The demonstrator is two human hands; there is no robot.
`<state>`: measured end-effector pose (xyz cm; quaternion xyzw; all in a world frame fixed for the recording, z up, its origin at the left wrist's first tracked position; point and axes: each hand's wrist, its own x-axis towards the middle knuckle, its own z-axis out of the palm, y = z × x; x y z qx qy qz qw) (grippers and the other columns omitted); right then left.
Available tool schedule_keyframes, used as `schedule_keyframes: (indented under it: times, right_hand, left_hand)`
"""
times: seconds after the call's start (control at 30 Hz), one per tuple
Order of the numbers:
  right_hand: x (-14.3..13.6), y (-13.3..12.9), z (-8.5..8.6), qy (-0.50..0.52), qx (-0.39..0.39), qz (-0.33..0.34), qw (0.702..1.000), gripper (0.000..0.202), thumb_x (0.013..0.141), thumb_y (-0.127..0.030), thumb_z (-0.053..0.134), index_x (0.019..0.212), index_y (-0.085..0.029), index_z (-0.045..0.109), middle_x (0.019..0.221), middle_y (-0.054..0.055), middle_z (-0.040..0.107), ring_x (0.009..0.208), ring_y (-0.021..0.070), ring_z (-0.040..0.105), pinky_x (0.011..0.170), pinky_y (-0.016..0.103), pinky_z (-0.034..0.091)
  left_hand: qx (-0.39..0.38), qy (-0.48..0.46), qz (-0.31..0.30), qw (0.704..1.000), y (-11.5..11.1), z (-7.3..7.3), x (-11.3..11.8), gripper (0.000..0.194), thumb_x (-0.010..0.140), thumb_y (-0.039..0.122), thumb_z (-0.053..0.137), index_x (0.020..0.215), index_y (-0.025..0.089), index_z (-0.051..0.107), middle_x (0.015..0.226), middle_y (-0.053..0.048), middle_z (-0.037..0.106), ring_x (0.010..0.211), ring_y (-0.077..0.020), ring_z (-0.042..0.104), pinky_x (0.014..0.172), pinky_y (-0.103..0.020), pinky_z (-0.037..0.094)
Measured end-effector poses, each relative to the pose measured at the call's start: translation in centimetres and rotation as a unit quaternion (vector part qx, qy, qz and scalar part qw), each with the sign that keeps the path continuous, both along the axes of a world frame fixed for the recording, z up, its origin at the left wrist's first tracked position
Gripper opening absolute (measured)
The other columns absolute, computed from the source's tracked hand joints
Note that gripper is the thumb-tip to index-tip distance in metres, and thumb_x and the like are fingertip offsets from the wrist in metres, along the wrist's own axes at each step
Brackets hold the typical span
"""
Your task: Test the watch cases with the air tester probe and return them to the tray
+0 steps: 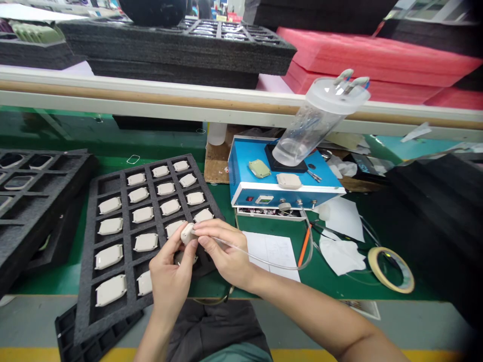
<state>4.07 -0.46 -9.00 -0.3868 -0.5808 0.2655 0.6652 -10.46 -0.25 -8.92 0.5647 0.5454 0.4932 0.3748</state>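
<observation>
My left hand (170,274) pinches a small beige casing (187,234) between thumb and fingers, holding it tilted over the foam tray. The fingers of my right hand (230,251) are closed around the end of a thin clear tube (269,262), right against the casing; the tip itself is hidden. That tube loops back to the front of a blue control box (241,168). Below my hands lies a dark grey foam tray (87,261) with rows of similar beige casings (109,256) in its compartments. My hands partly cover its right side.
On the blue box stand a tilted clear cylinder (302,128), a green casing (259,168) and a beige casing (289,181). To the right lie printed paper (273,250), an orange pen-like stick (304,246), white wipes (341,255) and a tape roll (373,261). More foam trays (71,173) stand left.
</observation>
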Motion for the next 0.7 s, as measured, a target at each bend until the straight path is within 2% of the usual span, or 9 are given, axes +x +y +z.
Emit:
schedule_keyframes:
  times: [0.3,0.5,0.7]
  right_hand:
    - [-0.05,0.01,-0.01,0.008,0.001,0.005,1.000,0.014,0.100,-0.023,0.069,0.104,-0.025,0.083,0.105,0.008,0.083,0.101,0.0203,0.079,0.092,0.035,0.066]
    - [-0.03,0.00,-0.04,0.000,-0.007,0.002,1.000,0.015,0.101,-0.029,0.069,0.102,-0.025,0.083,0.104,0.008,0.083,0.100,0.0210,0.079,0.092,0.035,0.066]
    - [-0.03,-0.02,0.03,0.005,-0.001,0.005,1.000,0.014,0.100,-0.024,0.069,0.104,-0.025,0.083,0.105,0.009,0.083,0.101,0.0207,0.079,0.092,0.035,0.066]
  left_hand:
    - [0.000,0.006,-0.002,1.000,-0.06,-0.07,-0.13,0.056,0.087,0.056,0.081,0.128,0.019,0.078,0.122,-0.011,0.080,0.096,-0.0246,0.078,0.081,-0.029,0.064]
    - [0.005,0.009,-0.001,1.000,-0.06,-0.08,-0.11,0.055,0.087,0.056,0.081,0.128,0.020,0.079,0.122,-0.011,0.080,0.095,-0.0241,0.078,0.080,-0.029,0.064]
    - [0.002,0.009,-0.002,1.000,0.02,-0.04,-0.06,0.055,0.087,0.055,0.081,0.129,0.020,0.078,0.123,-0.011,0.079,0.097,-0.0243,0.078,0.081,-0.029,0.064]
